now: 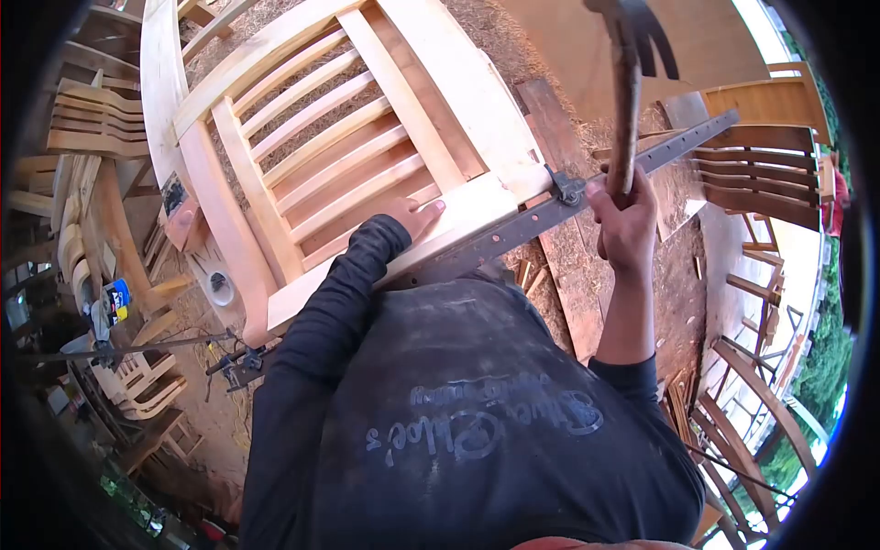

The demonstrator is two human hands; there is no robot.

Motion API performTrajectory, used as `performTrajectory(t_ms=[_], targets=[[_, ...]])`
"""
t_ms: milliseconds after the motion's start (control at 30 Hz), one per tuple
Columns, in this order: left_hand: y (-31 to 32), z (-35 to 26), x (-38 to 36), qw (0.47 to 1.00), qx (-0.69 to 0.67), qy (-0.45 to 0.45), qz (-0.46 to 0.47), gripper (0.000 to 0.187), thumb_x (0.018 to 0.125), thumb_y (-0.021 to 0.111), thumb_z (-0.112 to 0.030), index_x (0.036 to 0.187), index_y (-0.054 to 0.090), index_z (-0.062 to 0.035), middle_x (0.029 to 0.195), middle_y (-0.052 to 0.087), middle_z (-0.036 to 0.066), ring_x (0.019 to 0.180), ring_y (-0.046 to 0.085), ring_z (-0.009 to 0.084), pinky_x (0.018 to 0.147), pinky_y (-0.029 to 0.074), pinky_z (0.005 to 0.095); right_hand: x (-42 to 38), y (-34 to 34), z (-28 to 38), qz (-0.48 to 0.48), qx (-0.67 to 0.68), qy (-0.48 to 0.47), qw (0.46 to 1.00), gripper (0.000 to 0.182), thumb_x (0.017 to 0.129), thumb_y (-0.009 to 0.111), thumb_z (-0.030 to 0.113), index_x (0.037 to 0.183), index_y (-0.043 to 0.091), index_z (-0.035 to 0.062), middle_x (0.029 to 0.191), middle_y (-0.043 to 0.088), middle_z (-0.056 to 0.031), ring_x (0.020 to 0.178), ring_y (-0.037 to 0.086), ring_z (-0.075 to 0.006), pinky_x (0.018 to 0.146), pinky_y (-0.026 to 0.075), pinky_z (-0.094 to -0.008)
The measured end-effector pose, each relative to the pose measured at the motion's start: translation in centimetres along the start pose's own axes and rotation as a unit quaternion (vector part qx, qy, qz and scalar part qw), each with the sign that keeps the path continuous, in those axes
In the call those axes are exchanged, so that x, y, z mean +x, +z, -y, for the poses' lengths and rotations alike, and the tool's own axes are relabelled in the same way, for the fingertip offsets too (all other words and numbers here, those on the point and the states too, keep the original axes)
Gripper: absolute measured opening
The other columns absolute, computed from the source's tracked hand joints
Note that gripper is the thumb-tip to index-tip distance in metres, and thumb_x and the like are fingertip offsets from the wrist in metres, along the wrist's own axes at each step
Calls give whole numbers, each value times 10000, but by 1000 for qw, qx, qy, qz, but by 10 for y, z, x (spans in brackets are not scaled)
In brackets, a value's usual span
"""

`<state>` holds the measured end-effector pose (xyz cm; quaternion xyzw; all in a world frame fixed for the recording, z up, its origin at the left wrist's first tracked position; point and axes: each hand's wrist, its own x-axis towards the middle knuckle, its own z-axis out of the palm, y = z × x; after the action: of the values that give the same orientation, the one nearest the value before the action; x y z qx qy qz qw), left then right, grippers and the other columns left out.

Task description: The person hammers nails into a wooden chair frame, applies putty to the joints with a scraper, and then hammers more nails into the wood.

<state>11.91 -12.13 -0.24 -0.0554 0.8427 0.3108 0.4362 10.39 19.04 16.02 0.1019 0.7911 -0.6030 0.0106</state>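
Item: pale, unfinished wooden frame with curved slats (400, 96), far left to centre. Dark perforated steel bar clamp (495, 236): along the frame's near edge, extending far right. Left hand (414, 220): laid on the near rail (469, 205); whether the fingers grip it, cannot tell. Right hand (625, 218): closed round a brown wooden-handled claw hammer (627, 115), head raised, right of frame. Step, as judged: hammer work on the clamped frame. Next move calls for: steadied rail, controlled swing, left fingers clear.

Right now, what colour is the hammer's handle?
The hammer's handle is brown, showing best in the head view.
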Motion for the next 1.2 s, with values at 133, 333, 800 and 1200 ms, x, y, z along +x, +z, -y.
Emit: performTrajectory(t_ms=[133, 333, 800, 1200], targets=[[16, 22, -34, 987, -55, 80, -129, 869, 827, 656, -691, 1356, 610, -3, 1317, 648, 242, 1256, 597, 394, 1083, 455, 425, -30, 10, -14, 102, 60, 98, 988, 198, 886, 737, 117, 1013, 610, 33, 746, 589, 11, 609, 555, -71, 553, 447, -235], [36, 24, -62, 976, 114, 37, -184, 1134, 575, 763, -827, 1435, 548, -119, 1399, 585, 175, 1292, 567, 345, 1110, 408, 476, -19, 12, -42, 153, -81, 72, 982, 162, 918, 721, 135, 968, 602, 37, 686, 565, 4, 538, 526, -77, 494, 414, -236], [68, 30, -110, 951, 22, -3, -309, 674, 847, 677, -643, 1335, 657, -178, 1388, 627, 78, 1282, 585, 275, 1092, 397, 451, 49, 82, -18, 208, -552, -122, 799, 433, 797, 798, 359, 1115, 706, 79, 903, 722, -168, 888, 697, -381, 813, 523, -509], [56, 174, -272, 692, -355, -67, -625, 364, 895, 772, -205, 1193, 703, -8, 1002, 747, 91, 903, 714, 150, 806, 563, 276, 71, 218, -57, 317, -509, -276, 751, 414, 747, 869, 255, 1071, 664, 98, 988, 719, -140, 955, 688, -361, 827, 527, -487]])
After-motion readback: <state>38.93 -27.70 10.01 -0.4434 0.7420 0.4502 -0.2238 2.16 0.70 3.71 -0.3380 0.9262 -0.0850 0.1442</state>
